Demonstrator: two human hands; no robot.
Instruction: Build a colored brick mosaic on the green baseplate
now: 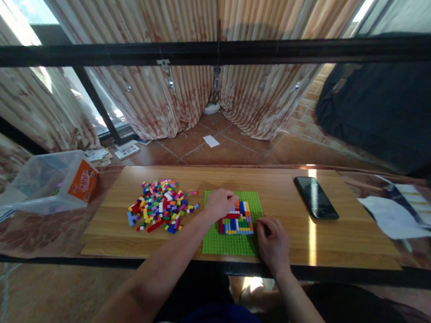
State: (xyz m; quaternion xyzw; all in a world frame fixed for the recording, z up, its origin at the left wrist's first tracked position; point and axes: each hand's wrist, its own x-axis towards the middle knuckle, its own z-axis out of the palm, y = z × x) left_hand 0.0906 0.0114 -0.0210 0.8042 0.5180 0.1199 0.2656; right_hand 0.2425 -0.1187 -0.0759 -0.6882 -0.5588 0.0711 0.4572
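Observation:
A green studded baseplate (225, 246) lies on the wooden board, carrying a flat block of toy bricks (238, 223) in red, blue, yellow, white and orange. Over the upper left of this block is my left hand (220, 203), its fingers pinched together above the bricks. Whatever is between those fingertips is too small or hidden to make out. My right hand (274, 243) rests at the baseplate's right edge, fingers curled inward around a dark gap, with no object visible in it. Left of the baseplate spreads a pile of loose toy bricks (164, 202) in many colours.
A black phone (316, 198) lies on the right of the wooden board (275, 184). Beyond its left end stands a clear plastic bin (48, 179) with an orange label. Papers (396, 218) lie at the right. A dark rail (251, 54) crosses in front of curtains.

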